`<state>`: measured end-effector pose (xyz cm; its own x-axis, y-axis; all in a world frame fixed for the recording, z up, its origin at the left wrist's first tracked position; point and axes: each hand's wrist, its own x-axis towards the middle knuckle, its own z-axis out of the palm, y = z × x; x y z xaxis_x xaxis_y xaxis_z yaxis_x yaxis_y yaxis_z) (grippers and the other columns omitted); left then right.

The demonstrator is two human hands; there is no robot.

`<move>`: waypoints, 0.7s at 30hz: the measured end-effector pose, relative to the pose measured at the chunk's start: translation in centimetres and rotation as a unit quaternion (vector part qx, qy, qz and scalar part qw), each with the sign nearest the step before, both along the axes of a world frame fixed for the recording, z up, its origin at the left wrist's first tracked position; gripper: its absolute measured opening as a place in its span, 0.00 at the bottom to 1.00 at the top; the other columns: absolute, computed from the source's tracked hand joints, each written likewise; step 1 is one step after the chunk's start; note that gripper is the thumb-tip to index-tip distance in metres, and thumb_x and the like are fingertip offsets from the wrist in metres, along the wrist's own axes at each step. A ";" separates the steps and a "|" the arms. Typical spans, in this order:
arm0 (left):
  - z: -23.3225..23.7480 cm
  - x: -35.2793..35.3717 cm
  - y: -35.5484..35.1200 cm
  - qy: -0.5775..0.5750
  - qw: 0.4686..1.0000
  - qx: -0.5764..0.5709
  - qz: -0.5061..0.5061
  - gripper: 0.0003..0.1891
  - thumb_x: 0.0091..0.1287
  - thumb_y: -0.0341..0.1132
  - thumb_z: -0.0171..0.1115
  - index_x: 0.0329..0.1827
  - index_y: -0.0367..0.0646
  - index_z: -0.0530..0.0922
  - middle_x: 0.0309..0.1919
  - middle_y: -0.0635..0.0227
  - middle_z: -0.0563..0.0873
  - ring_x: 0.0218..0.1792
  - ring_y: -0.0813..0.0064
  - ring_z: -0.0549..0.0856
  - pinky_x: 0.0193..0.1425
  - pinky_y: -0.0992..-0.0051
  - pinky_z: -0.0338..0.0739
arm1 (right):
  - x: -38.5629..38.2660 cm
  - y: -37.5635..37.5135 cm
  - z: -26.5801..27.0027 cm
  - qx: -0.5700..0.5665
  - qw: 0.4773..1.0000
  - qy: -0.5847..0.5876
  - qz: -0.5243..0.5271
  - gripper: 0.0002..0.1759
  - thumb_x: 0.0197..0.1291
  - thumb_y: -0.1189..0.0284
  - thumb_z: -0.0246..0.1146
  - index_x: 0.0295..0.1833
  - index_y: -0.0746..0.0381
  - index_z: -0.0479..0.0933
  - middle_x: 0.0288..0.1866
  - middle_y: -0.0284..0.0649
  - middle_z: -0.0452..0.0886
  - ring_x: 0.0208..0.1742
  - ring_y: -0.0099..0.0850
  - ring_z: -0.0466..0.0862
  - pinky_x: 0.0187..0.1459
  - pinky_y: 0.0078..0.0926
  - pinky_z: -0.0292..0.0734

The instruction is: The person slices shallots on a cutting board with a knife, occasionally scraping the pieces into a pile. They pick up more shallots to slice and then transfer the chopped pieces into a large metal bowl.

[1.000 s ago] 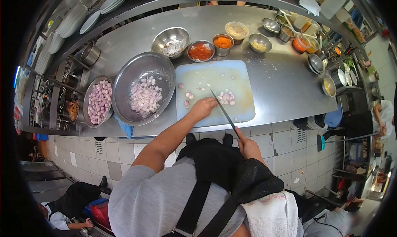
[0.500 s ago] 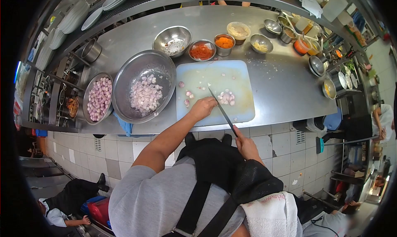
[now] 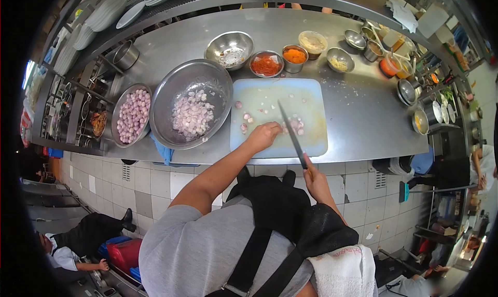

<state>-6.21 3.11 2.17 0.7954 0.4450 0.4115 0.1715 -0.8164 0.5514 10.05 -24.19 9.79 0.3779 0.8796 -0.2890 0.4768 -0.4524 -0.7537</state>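
Note:
My right hand is closed round the handle of a kitchen knife, its blade pointing up and away over the cutting board. My left hand is closed, fingertips pinched together on the board just left of the blade; a small shallot there is mostly hidden. A little pile of shallot pieces lies right of the blade, partly covered by it. Several loose shallots rest on the board's left side, with small scraps farther back.
Left of the board, a large steel bowl holds cut shallots and a smaller bowl holds peeled shallots. Behind stand a steel bowl, red shreds, an orange ingredient and a plastic tub. Other people are at the edges.
The knife has lifted and moved slightly right, away from my left fingertips, its blade now blurred over the pile. The whole view has shifted a little to the right.

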 end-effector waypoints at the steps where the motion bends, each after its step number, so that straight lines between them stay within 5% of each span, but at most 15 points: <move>1: 0.7 -0.1 0.1 -0.010 1.000 -0.011 0.013 0.10 0.65 0.23 0.71 0.48 0.41 0.89 0.50 0.61 0.90 0.52 0.55 0.91 0.56 0.58 0.88 | 0.0 -0.1 0.4 0.036 0.999 -0.011 -0.014 0.34 0.82 0.70 0.61 0.89 0.40 0.68 0.33 0.60 0.84 0.39 0.61 0.89 0.47 0.46 0.84; 5: 3.7 -3.4 2.1 0.039 0.982 0.025 0.181 0.16 0.64 0.27 0.76 0.54 0.44 0.88 0.54 0.58 0.89 0.61 0.52 0.87 0.64 0.54 0.84 | 0.2 -1.4 1.5 0.013 0.999 0.017 -0.041 0.34 0.82 0.70 0.63 0.89 0.38 0.67 0.36 0.62 0.86 0.43 0.62 0.90 0.48 0.44 0.84; 8: 4.5 -4.8 3.0 0.189 0.960 0.011 0.207 0.16 0.63 0.30 0.77 0.55 0.44 0.89 0.53 0.58 0.88 0.59 0.52 0.87 0.63 0.55 0.85 | 0.0 -2.7 -0.2 0.070 0.996 0.049 0.002 0.35 0.82 0.69 0.64 0.89 0.37 0.67 0.42 0.64 0.88 0.49 0.63 0.91 0.51 0.41 0.84; 11: 3.8 -4.5 3.3 0.229 0.945 0.010 0.232 0.15 0.63 0.31 0.78 0.53 0.44 0.91 0.53 0.58 0.88 0.59 0.52 0.88 0.61 0.55 0.86 | -0.4 -2.9 -1.6 0.013 0.996 0.047 0.068 0.34 0.82 0.70 0.65 0.88 0.36 0.69 0.48 0.65 0.90 0.55 0.63 0.91 0.56 0.45 0.84; 15: 1.5 -4.0 3.4 0.221 0.946 0.016 0.238 0.12 0.64 0.31 0.77 0.50 0.44 0.92 0.52 0.57 0.89 0.55 0.52 0.90 0.59 0.55 0.88 | 0.5 -2.9 -3.1 0.050 0.998 0.043 0.023 0.34 0.82 0.69 0.64 0.88 0.35 0.69 0.49 0.65 0.90 0.55 0.64 0.90 0.57 0.49 0.84; 18: 1.7 -3.3 2.9 0.166 0.967 0.005 0.192 0.11 0.65 0.30 0.78 0.50 0.43 0.92 0.52 0.58 0.90 0.50 0.57 0.93 0.57 0.62 0.89 | 1.7 -2.5 -2.6 -0.029 0.997 0.060 -0.025 0.33 0.82 0.68 0.64 0.88 0.37 0.69 0.53 0.66 0.90 0.58 0.64 0.90 0.59 0.47 0.84; 20: 3.9 -2.2 2.3 0.039 0.971 -0.202 0.121 0.15 0.70 0.28 0.77 0.58 0.39 0.90 0.55 0.56 0.92 0.53 0.62 0.93 0.55 0.64 0.89 | 2.1 -2.5 -3.5 0.010 1.000 0.017 0.005 0.33 0.82 0.67 0.63 0.88 0.38 0.69 0.55 0.66 0.89 0.60 0.63 0.90 0.60 0.46 0.83; 21: 3.8 -1.7 2.1 0.042 0.972 -0.199 0.115 0.15 0.70 0.28 0.77 0.58 0.39 0.90 0.55 0.56 0.92 0.53 0.62 0.93 0.55 0.64 0.89 | 1.9 -2.6 -4.0 0.012 1.000 0.018 -0.002 0.33 0.82 0.67 0.63 0.88 0.38 0.69 0.55 0.66 0.89 0.60 0.63 0.90 0.60 0.46 0.83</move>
